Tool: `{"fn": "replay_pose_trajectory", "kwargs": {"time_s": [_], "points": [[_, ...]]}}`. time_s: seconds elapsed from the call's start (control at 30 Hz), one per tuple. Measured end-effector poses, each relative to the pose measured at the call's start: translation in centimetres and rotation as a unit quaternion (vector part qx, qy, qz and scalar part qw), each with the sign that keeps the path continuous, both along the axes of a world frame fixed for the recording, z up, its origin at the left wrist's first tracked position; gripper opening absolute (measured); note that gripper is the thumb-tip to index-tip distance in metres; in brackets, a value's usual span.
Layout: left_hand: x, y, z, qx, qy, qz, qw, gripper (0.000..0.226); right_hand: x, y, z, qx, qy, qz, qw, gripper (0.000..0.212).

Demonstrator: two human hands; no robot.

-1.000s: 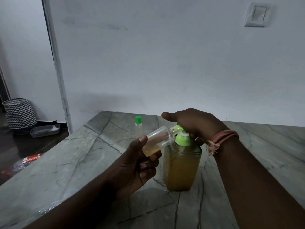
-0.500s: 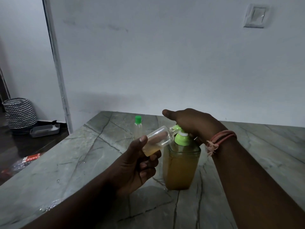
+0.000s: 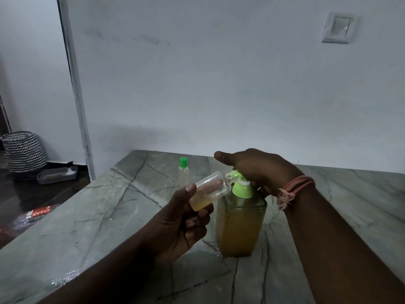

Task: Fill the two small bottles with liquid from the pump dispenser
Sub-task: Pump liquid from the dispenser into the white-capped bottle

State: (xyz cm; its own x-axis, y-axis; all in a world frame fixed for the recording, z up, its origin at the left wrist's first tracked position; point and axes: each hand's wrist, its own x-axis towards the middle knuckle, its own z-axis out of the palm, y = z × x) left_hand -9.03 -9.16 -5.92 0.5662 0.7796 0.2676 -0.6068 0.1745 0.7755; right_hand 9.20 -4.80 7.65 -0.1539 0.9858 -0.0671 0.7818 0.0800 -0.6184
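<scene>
— Where does the pump dispenser (image 3: pixel 238 229) stand?
— On the table (image 3: pixel 92 218), near its middle, with the right hand (image 3: pixel 260 170) on top of its pump head.

— And the bottles?
— One small bottle (image 3: pixel 208 191), tilted in the left hand (image 3: pixel 182 222), meets the spout from the left. The capped bottle (image 3: pixel 183 172) stands behind, toward the wall (image 3: pixel 219 84).

— Beyond the table?
— A basket (image 3: pixel 23 151) on the floor, far left.
</scene>
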Motion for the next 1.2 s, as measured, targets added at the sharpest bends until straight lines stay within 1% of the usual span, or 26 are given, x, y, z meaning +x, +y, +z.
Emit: {"fn": "replay_pose_trajectory", "kwargs": {"time_s": [0.03, 0.13, 0.17, 0.23, 0.27, 0.33, 0.4, 0.5, 0.57, 0.67, 0.77, 0.83, 0.93, 1.07, 1.13, 1.2], "points": [[0.0, -0.1, 0.0, 0.000, -0.001, -0.003, 1.000, 0.062, 0.2, 0.0, 0.0, -0.013, 0.026, -0.010, 1.000, 0.058], [0.1, -0.2, 0.2, 0.016, 0.001, -0.014, 1.000, 0.064, 0.9, -0.1, 0.0, -0.073, 0.126, -0.054, 0.988, 0.081], [0.2, -0.2, 0.2, 0.019, 0.003, -0.014, 1.000, 0.065, 1.1, 0.0, 0.1, -0.091, 0.159, -0.061, 0.981, 0.084], [0.2, -0.2, 0.3, 0.016, 0.008, -0.007, 1.000, 0.068, 1.1, 0.0, 0.1, -0.121, 0.211, -0.061, 0.968, 0.081], [0.2, -0.2, 0.3, 0.015, 0.010, -0.004, 1.000, 0.068, 1.1, 0.0, 0.1, -0.139, 0.227, -0.057, 0.962, 0.081], [0.2, -0.2, 0.4, 0.015, 0.016, 0.002, 1.000, 0.069, 1.0, 0.0, 0.0, -0.170, 0.235, -0.044, 0.956, 0.087], [0.1, -0.4, 0.5, 0.018, 0.025, 0.011, 0.999, 0.068, 1.1, 0.2, 0.0, -0.185, 0.229, -0.026, 0.955, 0.091], [0.1, -0.5, 0.7, 0.022, 0.032, 0.030, 0.999, 0.071, 1.0, 0.3, 0.3, -0.166, 0.206, -0.012, 0.964, 0.077], [0.2, -0.5, 0.9, 0.029, 0.038, 0.045, 0.998, 0.071, 0.9, 0.3, 0.4, -0.151, 0.190, -0.015, 0.970, 0.074], [0.1, -0.5, 1.1, 0.054, 0.061, 0.075, 0.994, 0.067, 0.5, 0.1, 0.4, -0.133, 0.162, -0.029, 0.977, 0.072], [0.1, -0.5, 1.3, 0.066, 0.076, 0.083, 0.991, 0.063, 0.3, 0.0, 0.2, -0.057, 0.085, -0.037, 0.994, 0.080], [0.2, -0.5, 1.1, 0.063, 0.074, 0.077, 0.992, 0.064, 0.1, -0.1, 0.1, -0.016, 0.053, -0.043, 0.998, 0.076], [0.2, -0.4, 0.9, 0.045, 0.066, 0.072, 0.994, 0.066, -0.3, -0.6, 0.2, 0.000, 0.044, -0.051, 0.998, 0.061], [0.1, -0.6, 0.8, 0.044, 0.073, 0.071, 0.994, 0.065, -0.6, -0.6, 0.2, 0.018, -0.003, -0.019, 1.000, 0.062], [0.2, -0.7, 0.8, 0.047, 0.073, 0.074, 0.993, 0.068, -0.6, -0.6, 0.3, 0.014, -0.005, -0.026, 1.000, 0.062], [0.2, -0.7, 0.9, 0.055, 0.079, 0.077, 0.992, 0.067, -0.4, -0.7, 0.3, 0.004, 0.004, -0.037, 0.999, 0.057]]}}
